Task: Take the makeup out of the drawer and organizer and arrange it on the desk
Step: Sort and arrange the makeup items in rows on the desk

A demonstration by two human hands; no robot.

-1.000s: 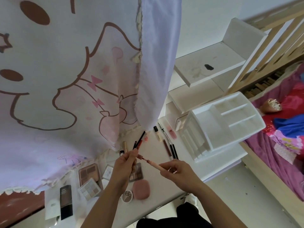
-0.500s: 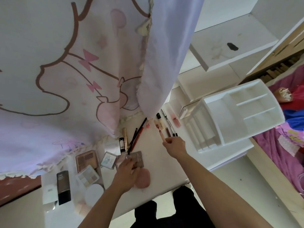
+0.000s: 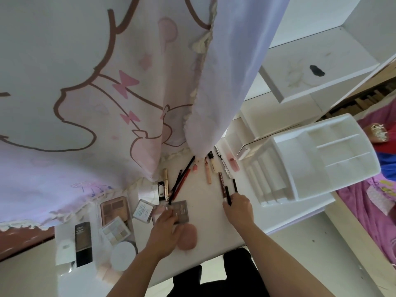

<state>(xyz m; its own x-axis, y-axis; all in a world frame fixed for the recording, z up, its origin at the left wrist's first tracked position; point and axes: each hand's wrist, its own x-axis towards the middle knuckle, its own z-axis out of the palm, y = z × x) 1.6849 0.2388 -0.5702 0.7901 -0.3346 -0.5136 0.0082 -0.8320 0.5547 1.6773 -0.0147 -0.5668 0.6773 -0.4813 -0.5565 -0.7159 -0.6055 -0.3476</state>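
Makeup lies in rows on the white desk (image 3: 205,211). My left hand (image 3: 166,221) lies over a grey palette (image 3: 182,211), and its fingertips pinch the near end of a black pencil (image 3: 179,185) beside a red pencil (image 3: 182,186). My right hand (image 3: 237,209) pinches the near end of a thin black pen (image 3: 228,194) next to a dark red lip tube (image 3: 222,184). A peach tube (image 3: 209,175) lies free further back. The white organizer (image 3: 317,159) stands at the right with its compartments bare.
On the left lie a brown palette (image 3: 115,209), a pale palette (image 3: 115,231), a white square compact (image 3: 143,211), a black bottle (image 3: 83,243) and a round white compact (image 3: 123,255). A pink puff (image 3: 188,236) lies by my left wrist. A printed curtain (image 3: 107,82) hangs over the desk's back.
My right hand laid the peach tube down among the lip products, then drew back to the thin black pen. My left hand lowered to the pencils and stays at their near ends.
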